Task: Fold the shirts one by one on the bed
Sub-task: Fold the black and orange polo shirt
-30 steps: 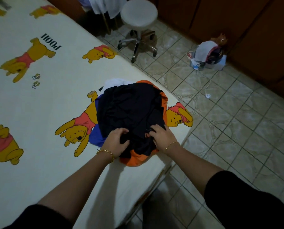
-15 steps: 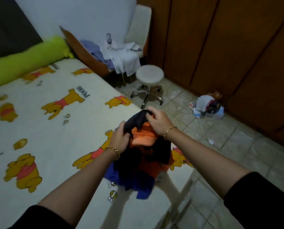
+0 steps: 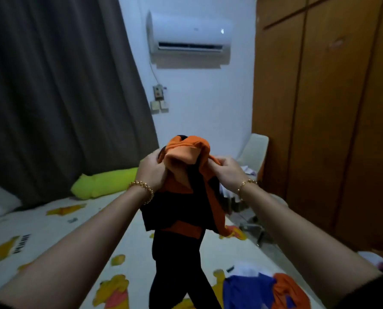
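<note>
1. Shirt (image 3: 179,210), orange and black, hangs in the air above the bed (image 3: 41,221), bunched at the top.
2. Left hand (image 3: 151,169) grips its upper left fold, fingers curled in.
3. Right hand (image 3: 227,172) pinches the upper right fold.
4. Blue, white and orange clothes (image 3: 262,288) lie heaped by the bed's near right edge.

Both hands hold an orange and black shirt (image 3: 181,197) up above the bed (image 3: 52,230), the left hand (image 3: 151,168) gripping one side of its bunched top and the right hand (image 3: 227,172) pinching the other (a gold bracelet shows on each wrist). The black part hangs down to the cartoon-printed sheet. A blue, white and orange pile of clothes (image 3: 264,288) lies on the bed at lower right, a lime-green bolster (image 3: 103,182) beyond
</note>
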